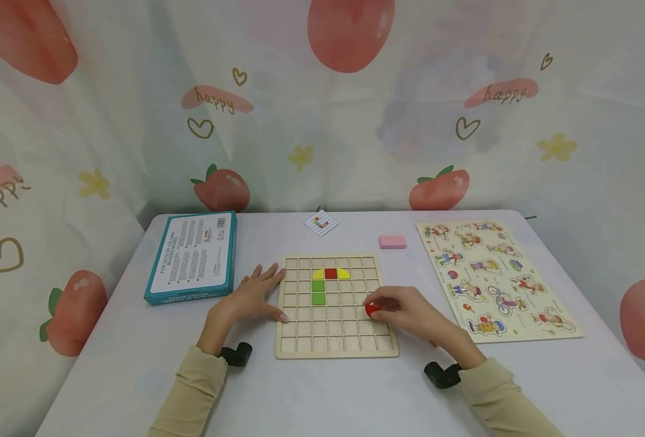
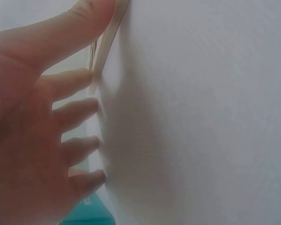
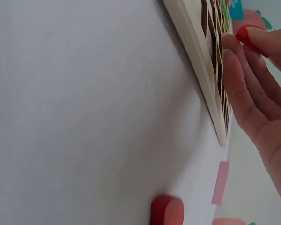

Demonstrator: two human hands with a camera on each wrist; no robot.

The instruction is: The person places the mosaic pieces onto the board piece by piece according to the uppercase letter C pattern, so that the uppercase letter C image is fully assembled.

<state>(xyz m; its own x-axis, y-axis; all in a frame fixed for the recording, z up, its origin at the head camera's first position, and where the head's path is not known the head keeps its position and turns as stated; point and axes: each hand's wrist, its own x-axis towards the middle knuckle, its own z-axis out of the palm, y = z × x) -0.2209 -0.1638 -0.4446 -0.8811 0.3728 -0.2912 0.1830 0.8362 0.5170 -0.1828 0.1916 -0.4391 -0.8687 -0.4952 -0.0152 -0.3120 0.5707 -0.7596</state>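
Observation:
A wooden grid board (image 1: 337,356) lies at the middle of the table. Set in its upper cells are a red square block (image 1: 330,274) between two yellow rounded blocks (image 1: 344,274), with two green square blocks (image 1: 318,291) below the left one. The left hand (image 1: 253,295) rests spread at the board's left edge, its thumb touching the rim. Over the board's right side, the right hand (image 1: 404,309) pinches a small red block (image 3: 247,37) with a curved edge between thumb and fingers. Another red block (image 3: 167,211) lies on the table, mostly hidden by the right wrist in the head view.
A teal-edged box (image 1: 193,258) lies at the left, a small pattern card (image 1: 321,223) behind the board. A pink block (image 1: 392,242) sits at the back right, beside a wooden picture puzzle (image 1: 546,303). Printed cloth hangs behind the table.

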